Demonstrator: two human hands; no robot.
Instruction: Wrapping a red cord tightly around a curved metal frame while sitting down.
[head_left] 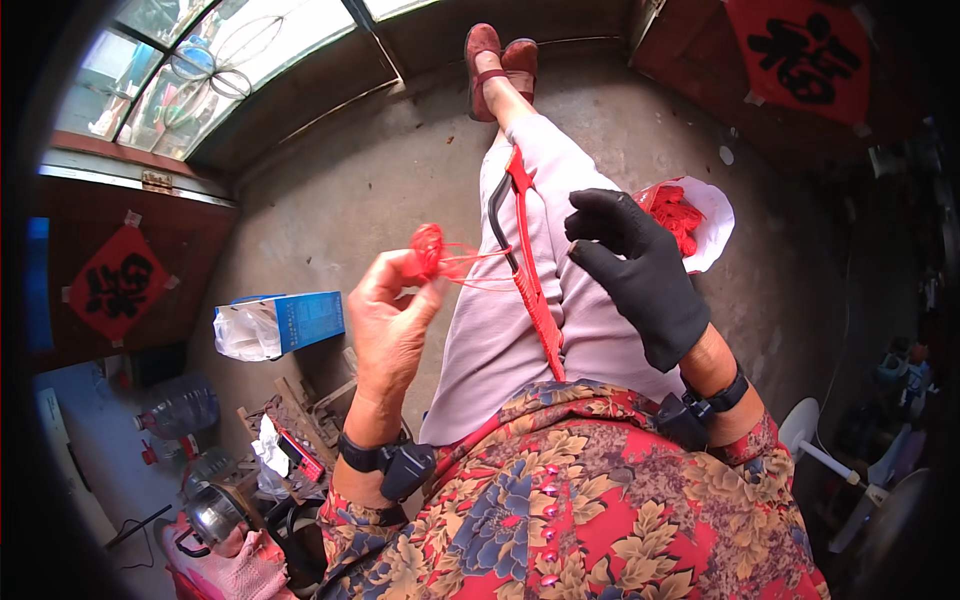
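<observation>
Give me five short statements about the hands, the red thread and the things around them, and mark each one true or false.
1. The left hand pinches a red thread knot. True.
2. The right hand is bare. False: it wears a black glove.
3. A long red tool lies on the lap. True.
4. The white bag holds blue thread. False: red.
5. The blue box is on the person's right. False: left.
</observation>
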